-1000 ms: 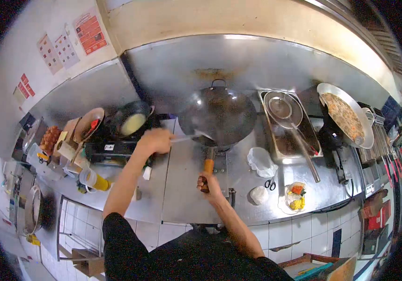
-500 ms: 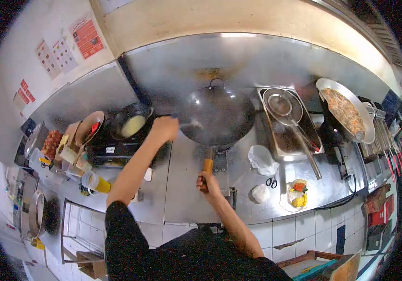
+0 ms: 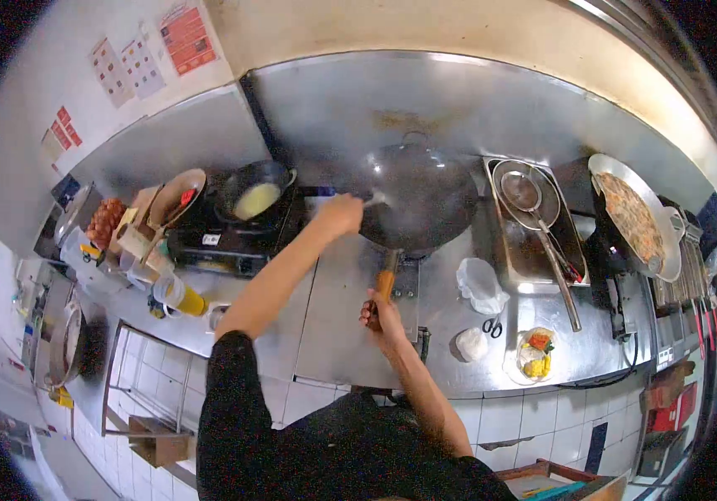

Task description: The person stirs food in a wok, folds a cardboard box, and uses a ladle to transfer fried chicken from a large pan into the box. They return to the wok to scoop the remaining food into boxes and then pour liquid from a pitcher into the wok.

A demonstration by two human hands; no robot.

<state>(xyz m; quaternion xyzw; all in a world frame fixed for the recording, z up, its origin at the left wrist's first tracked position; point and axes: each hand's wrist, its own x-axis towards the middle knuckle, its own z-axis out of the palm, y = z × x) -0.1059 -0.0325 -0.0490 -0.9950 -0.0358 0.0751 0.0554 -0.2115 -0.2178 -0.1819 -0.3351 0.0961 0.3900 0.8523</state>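
Note:
My right hand (image 3: 385, 316) is closed around the wooden handle (image 3: 387, 284) of a large dark wok (image 3: 429, 213). The wok is in the middle, a loop on its far rim and a haze above its inside. At the wok's left rim, my left hand (image 3: 340, 215) is closed on a metal utensil (image 3: 377, 199), whose pale end reaches over the wok. That utensil's kind is blurred. Left of this hand, a black pan (image 3: 241, 179) holds a pale yellow round (image 3: 258, 200).
Right of the wok are a steel tray (image 3: 534, 271) bearing a strainer (image 3: 521, 185), a plastic bag (image 3: 479, 286), scissors (image 3: 493, 326), a white lump (image 3: 472, 344) and a plate of colourful food (image 3: 537, 353). A large pan (image 3: 628, 219) of brown food stands beyond. A yellow-filled container (image 3: 193, 302) is left.
My left hand has moved right with the utensil, closer over the wok's left side. My right hand keeps its hold on the handle. The whole view has shifted slightly.

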